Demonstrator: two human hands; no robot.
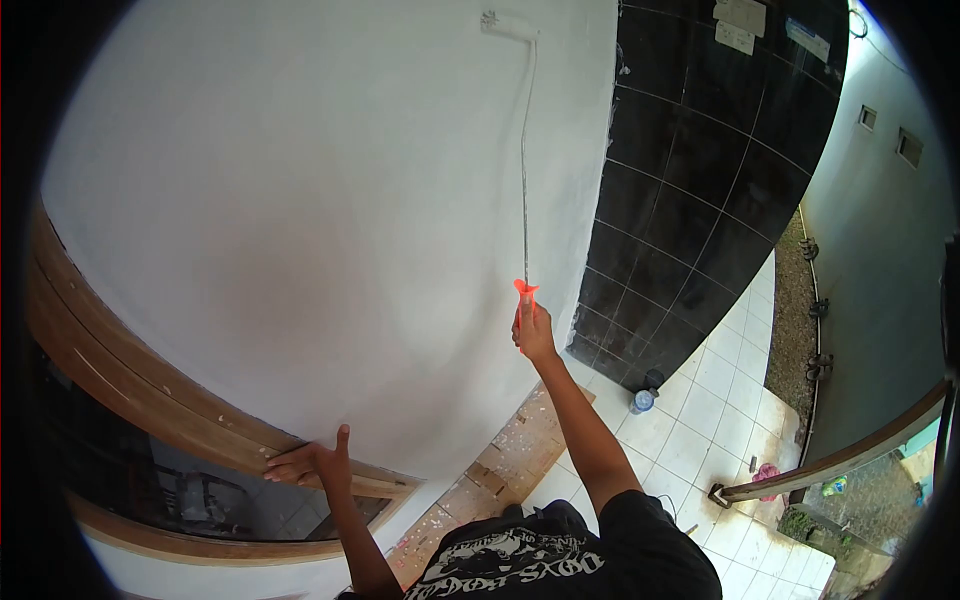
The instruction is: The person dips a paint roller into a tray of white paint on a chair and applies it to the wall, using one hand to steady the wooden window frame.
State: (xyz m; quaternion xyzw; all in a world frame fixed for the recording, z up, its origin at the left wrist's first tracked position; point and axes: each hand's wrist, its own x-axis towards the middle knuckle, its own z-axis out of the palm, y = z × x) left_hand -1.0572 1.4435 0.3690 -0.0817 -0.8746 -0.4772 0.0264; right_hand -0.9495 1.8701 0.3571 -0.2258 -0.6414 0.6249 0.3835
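Observation:
My right hand (533, 327) is wrapped round the red-orange handle of a long paint roller (525, 170). The roller's white head (508, 24) lies against the white wall (400, 180) high up, close to the black tiles. Down at the left, my left hand (308, 463) rests with its fingers stretched out and thumb raised on the wooden window frame (190, 410). Nothing is in that hand.
Black tiles (680, 190) cover the wall to the right. Paint-spotted cardboard (490, 480) lies along the wall's foot on the white tiled floor (735, 400). A clear-blue container (642, 402) stands by the tiles. A wooden post (840, 465) is at the right.

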